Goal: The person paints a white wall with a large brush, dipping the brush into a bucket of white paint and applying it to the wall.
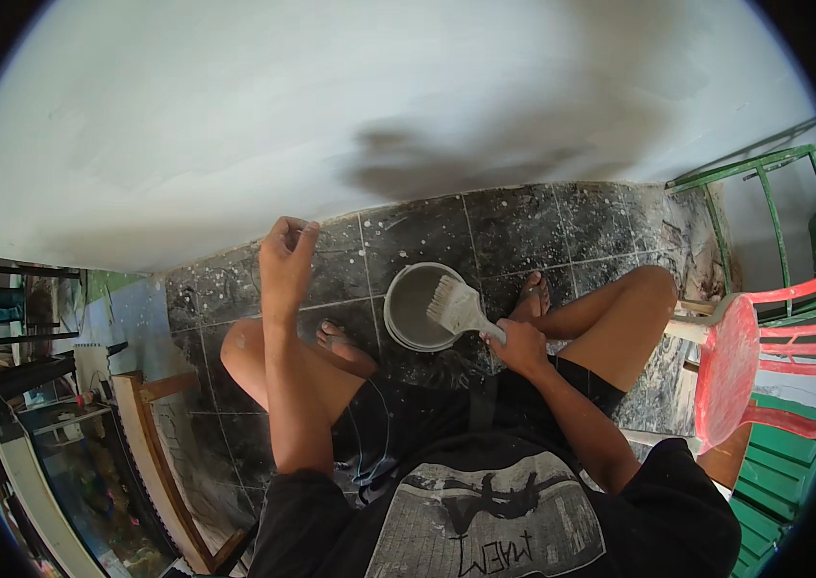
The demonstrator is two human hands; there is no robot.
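My right hand point(523, 347) is wrapped around the handle of a wide paintbrush point(461, 310). Pale paint coats its bristles, which lie over the right side of a round bucket point(388, 318). Greyish liquid shows inside the bucket, which stands on the floor between my feet. My left hand point(287, 252) is raised at the left, apart from the bucket and in front of the white wall's point(234, 116) lower edge. Its fingers are curled in with the thumb close beside them; whatever they may hold is hidden.
Dark floor tiles point(427, 226) are speckled with white paint. To the right stand a red plastic chair point(725, 371) and a green metal frame point(764, 169). A glass tank point(90, 482) and a wooden frame point(143, 433) are at the left. My bent knees flank the bucket.
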